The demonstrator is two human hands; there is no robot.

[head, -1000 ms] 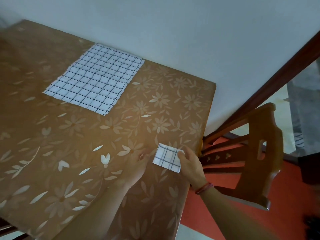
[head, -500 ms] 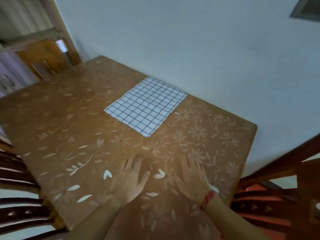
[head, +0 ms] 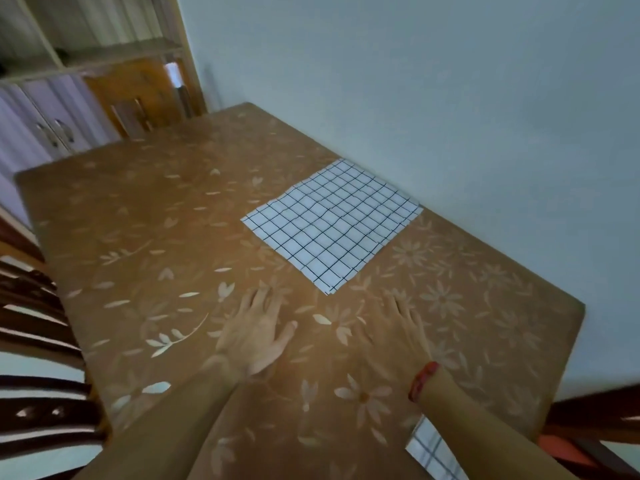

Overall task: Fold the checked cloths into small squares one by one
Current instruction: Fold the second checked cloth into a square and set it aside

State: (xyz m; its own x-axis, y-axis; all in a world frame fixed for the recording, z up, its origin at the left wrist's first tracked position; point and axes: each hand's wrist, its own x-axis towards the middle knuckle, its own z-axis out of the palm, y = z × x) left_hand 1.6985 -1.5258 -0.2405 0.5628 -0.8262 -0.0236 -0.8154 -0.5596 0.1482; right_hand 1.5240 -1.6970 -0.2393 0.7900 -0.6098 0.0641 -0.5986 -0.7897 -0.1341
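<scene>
Brown flowered table [head: 145, 216] against a pale wall. Flat checked cloth [head: 332, 225] lies near the wall, ahead of both hands. Left hand [head: 254, 329] and right hand [head: 398, 329] rest flat, fingers spread, holding nothing. Cloth looks thin, limp, light; best pinched at the near corners.

The table [head: 138, 220] (brown floral cover) carries a flat checked cloth [head: 332, 226] by the wall, a folded cloth [head: 431, 452] near its edge.

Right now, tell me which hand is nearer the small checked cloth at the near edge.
Right. The right hand lies just beyond the small checked cloth; the left hand lies farther left.
</scene>
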